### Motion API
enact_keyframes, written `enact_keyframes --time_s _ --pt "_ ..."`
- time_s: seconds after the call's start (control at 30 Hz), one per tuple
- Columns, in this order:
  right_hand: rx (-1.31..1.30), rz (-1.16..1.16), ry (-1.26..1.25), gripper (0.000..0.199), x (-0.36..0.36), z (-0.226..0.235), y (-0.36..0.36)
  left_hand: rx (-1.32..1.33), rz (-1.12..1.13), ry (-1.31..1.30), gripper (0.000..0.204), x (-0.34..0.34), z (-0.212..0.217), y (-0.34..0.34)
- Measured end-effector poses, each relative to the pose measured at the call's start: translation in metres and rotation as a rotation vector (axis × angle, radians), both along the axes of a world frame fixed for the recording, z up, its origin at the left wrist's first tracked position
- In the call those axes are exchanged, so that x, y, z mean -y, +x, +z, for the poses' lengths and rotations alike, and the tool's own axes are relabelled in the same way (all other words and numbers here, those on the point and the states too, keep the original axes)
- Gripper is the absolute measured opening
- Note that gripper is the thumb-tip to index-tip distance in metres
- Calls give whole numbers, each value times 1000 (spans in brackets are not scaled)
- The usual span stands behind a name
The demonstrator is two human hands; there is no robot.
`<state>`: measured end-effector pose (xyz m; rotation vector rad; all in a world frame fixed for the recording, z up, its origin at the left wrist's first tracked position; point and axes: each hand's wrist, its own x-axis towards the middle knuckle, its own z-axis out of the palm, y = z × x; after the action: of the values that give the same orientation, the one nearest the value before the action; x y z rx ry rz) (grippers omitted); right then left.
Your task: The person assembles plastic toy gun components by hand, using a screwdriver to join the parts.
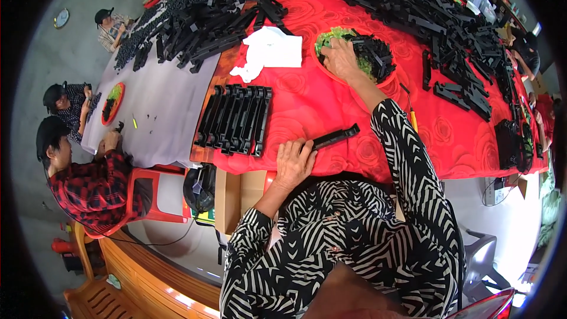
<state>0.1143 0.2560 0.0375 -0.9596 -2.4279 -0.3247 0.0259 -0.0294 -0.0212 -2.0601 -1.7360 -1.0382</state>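
Observation:
My left hand [294, 162] lies at the table's near edge, fingers closed around one end of a long black plastic strip [335, 136]. The strip's other end points right and has a raised hooked tip. Farther off, my right hand [341, 59] reaches into a round red dish [322, 38] with a green patterned inside. Small black plastic parts [378, 54] fill its right side. My right fingers are bent down among the contents, and whatever they pinch is hidden. Left of my left hand, several black strips [233, 120] lie side by side in a neat row.
White crumpled paper [274, 48] lies behind the row. A yellow-handled screwdriver [413, 119] rests right of my right forearm. Loose black strips pile up at far left [204, 29] and far right [425, 20]. People sit at left, one in a checked shirt [94, 186].

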Motion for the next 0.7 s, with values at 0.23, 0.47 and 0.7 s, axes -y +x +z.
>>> enact_keyframes --time_s 0.23,0.47,0.7 --pt "-154 2 -15 18 3 5 8 -11 -10 -2 31 1 1 2" --pt "-557 338 -337 10 69 38 57 103 59 -11 34 0 53 4" --pt "-368 601 -72 15 173 23 82 1314 -164 -437 18 -4 77 2"
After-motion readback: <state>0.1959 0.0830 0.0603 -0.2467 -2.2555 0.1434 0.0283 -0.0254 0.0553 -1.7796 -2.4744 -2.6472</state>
